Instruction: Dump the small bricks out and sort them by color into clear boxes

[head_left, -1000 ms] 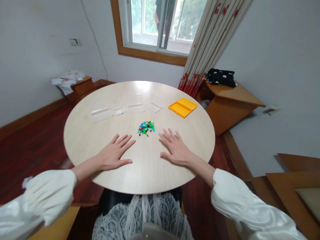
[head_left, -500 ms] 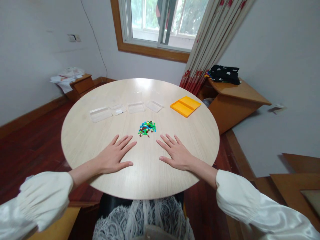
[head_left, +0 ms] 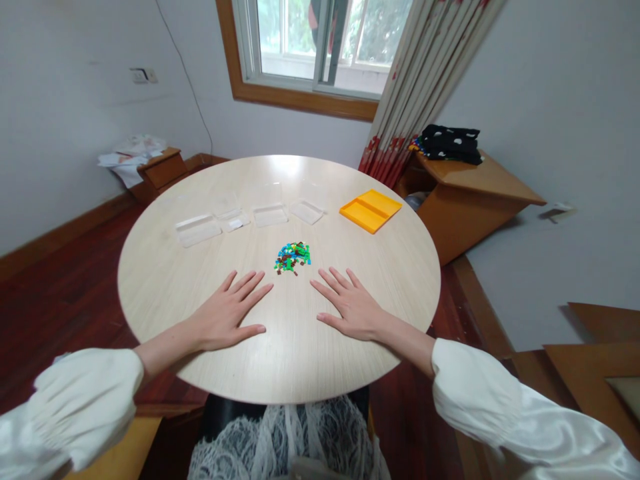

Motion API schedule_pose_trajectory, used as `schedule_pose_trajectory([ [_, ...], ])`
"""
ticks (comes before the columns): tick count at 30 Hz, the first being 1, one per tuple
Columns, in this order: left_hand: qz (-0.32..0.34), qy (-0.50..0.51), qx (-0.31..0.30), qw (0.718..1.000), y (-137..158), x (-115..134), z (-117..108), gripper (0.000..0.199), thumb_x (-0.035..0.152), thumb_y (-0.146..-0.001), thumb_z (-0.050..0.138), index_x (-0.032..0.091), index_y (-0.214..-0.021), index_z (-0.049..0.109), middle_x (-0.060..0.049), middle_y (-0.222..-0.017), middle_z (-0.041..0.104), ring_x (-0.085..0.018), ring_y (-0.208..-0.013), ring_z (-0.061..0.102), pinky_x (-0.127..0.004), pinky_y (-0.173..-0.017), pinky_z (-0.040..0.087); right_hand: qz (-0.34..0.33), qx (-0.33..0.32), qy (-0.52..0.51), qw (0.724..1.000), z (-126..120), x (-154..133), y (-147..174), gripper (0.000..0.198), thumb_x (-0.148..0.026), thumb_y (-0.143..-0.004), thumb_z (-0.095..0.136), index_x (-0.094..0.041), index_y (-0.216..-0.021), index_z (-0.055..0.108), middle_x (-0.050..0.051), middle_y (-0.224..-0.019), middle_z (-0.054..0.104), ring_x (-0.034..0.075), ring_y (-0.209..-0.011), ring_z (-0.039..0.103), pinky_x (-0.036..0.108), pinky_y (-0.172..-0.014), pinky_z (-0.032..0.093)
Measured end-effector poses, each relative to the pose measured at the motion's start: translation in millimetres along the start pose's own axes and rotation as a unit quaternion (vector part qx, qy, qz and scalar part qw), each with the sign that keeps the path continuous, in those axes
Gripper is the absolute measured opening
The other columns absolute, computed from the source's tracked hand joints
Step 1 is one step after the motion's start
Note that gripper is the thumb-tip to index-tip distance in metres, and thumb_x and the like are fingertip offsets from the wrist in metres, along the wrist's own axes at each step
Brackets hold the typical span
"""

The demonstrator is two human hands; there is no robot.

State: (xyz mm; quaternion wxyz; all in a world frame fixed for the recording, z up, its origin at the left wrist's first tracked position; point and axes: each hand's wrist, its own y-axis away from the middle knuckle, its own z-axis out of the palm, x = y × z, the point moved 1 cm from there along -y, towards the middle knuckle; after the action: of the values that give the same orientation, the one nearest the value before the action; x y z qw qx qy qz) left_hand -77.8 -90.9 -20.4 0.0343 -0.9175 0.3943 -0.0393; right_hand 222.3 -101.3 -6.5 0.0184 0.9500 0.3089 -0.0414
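My left hand (head_left: 233, 310) lies flat on the round table (head_left: 300, 367), fingers spread, holding nothing. Opposite it, my right hand (head_left: 347, 303) rests palm down with its fingers apart, also holding nothing. Just beyond the fingertips, between the two hands, is a small pile of building bricks (head_left: 293, 257) in green, blue, brown and a few pale colours. Neither hand touches the pile. Single pieces in it are too small to make out well.
Several clear plastic boxes (head_left: 199, 229) stand in a row behind the pile, some with raised lids. A yellow divided tray (head_left: 371, 211) sits at the far right of the table. Beyond the edge, a wooden cabinet (head_left: 480, 193) carries black spotted cloth (head_left: 451, 145).
The camera view has shifted slightly. Both hands stay flat on the table, and the brick pile, boxes and tray have not moved on it.
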Motion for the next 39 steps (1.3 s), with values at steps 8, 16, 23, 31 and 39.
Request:
schedule_pose_trajectory([
  [8,-0.002,-0.004,-0.003,1.000,-2,0,-1,0.079,0.068,-0.084,0.036,0.025,-0.148,0.021,-0.014,-0.154,0.022,-0.032,-0.141,0.024,-0.055,-0.112,0.014,-0.001,-0.010,0.002,1.000,-1,0,-2,0.070,-0.064,-0.090,0.030,-0.025,-0.147,0.025,0.010,-0.155,0.021,0.031,-0.143,0.017,0.057,-0.113,0.016],
  [16,0.001,-0.004,-0.009,1.000,-2,1,-3,0.078,0.067,-0.085,0.036,0.024,-0.148,0.020,-0.016,-0.153,0.023,-0.031,-0.141,0.023,-0.056,-0.112,0.014,0.009,-0.004,-0.035,0.999,2,4,-5,0.071,-0.063,-0.090,0.028,-0.024,-0.149,0.018,0.009,-0.156,0.015,0.029,-0.145,0.011,0.055,-0.115,0.012],
  [23,-0.069,0.027,0.033,0.997,-26,0,0,0.097,0.074,-0.078,0.037,0.012,-0.149,0.013,-0.023,-0.153,0.019,-0.033,-0.143,0.014,-0.055,-0.113,0.013,0.036,0.070,-0.105,0.991,11,19,-34,0.090,-0.066,-0.087,0.032,-0.020,-0.148,-0.015,0.014,-0.158,0.003,0.026,-0.145,-0.001,0.052,-0.115,0.011],
  [31,-0.214,0.025,0.036,0.976,-71,-5,9,0.095,0.072,-0.082,0.029,0.000,-0.144,0.024,-0.026,-0.150,0.025,-0.032,-0.142,0.021,-0.052,-0.114,0.010,0.085,0.059,-0.104,0.989,9,17,-81,0.106,-0.075,-0.077,0.042,-0.013,-0.150,-0.003,0.017,-0.156,0.011,0.028,-0.145,0.006,0.052,-0.116,0.007],
  [39,-0.252,0.038,0.053,0.965,-112,-13,13,0.061,0.042,-0.094,0.024,0.007,-0.142,0.036,-0.022,-0.150,0.029,-0.033,-0.140,0.024,-0.055,-0.112,0.013,0.123,0.052,-0.098,0.986,5,13,-124,0.088,-0.069,-0.086,0.032,-0.009,-0.148,0.017,0.016,-0.153,0.023,0.028,-0.144,0.015,0.052,-0.116,0.009],
])
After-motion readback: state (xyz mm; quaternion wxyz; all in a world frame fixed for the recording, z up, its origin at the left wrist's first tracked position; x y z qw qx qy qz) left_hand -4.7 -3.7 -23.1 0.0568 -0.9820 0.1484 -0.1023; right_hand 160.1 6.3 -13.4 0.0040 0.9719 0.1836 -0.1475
